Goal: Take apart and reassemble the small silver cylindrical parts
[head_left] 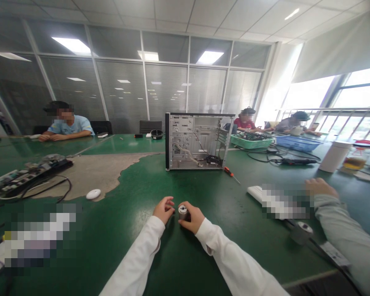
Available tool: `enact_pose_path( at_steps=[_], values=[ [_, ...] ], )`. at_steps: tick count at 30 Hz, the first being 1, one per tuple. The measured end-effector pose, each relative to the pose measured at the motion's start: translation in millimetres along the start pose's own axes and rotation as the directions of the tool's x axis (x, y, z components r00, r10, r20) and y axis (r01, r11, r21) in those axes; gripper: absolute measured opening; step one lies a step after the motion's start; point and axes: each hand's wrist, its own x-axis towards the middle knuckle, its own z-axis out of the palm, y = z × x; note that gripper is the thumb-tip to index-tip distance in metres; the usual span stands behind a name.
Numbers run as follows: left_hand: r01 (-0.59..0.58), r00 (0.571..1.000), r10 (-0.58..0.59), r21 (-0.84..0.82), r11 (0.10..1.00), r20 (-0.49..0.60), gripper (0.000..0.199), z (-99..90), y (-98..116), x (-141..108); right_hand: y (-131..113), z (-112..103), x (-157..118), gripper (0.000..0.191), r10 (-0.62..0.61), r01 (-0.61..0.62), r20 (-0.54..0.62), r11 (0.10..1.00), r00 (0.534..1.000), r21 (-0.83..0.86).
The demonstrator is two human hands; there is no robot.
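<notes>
Cylinder (182, 213), short and grey, is sitting within the right grip (195, 218), which is holding it between thumb and fingers. Just to its left, the left grip (164, 210) is hanging half-wide, fingers loosely curled and standing apart from the cylinder. Beyond both grips, a stretch of green bench (142, 181) is giving room as far as a computer case (200, 142). Beyond and left of the left grip, the green surface is ending in a ragged border, with a grey patch (92, 170) showing past it and a white oval object (93, 194) lying near that border. Beyond and right of the right grip, a screwdriver (229, 172) is lying by the case's lower corner, its shaft pointing rightward and toward the viewer.

The cylinder's long axis is running roughly upright, its round, dark-marked end facing up and slightly toward the viewer. Fingers are hiding part of its side, and whether its base is touching the bench is hard to tell. Well right of the right grip, a co-worker's hand (322, 188) is resting near a white device (255, 193) that pixel blocks are partly masking; that person's sleeve is running out of view.
</notes>
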Motion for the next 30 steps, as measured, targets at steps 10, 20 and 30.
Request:
enact_pose_path(
  at_steps=[10, 20, 30],
  values=[
    [0.041, 0.999, -0.04, 0.028, 0.999, -0.015, 0.038, -0.9, 13, -2, 48, -66, -138, 0.039, 0.197, -0.262, -0.287, 0.942, 0.937, -0.208],
    [0.044, 0.999, -0.042, 0.054, 0.998, -0.032, 0.037, -1.2, 20, -4, 150, -152, -239, 0.057, 0.226, -0.699, -0.739, 0.576, 0.635, -0.424],
    [0.054, 0.997, -0.053, 0.022, 0.998, -0.05, 0.037, -1.2, 18, -4, 184, -166, -211, 0.058, 0.287, -0.674, -0.68, 0.616, 0.675, -0.408]
  ],
)
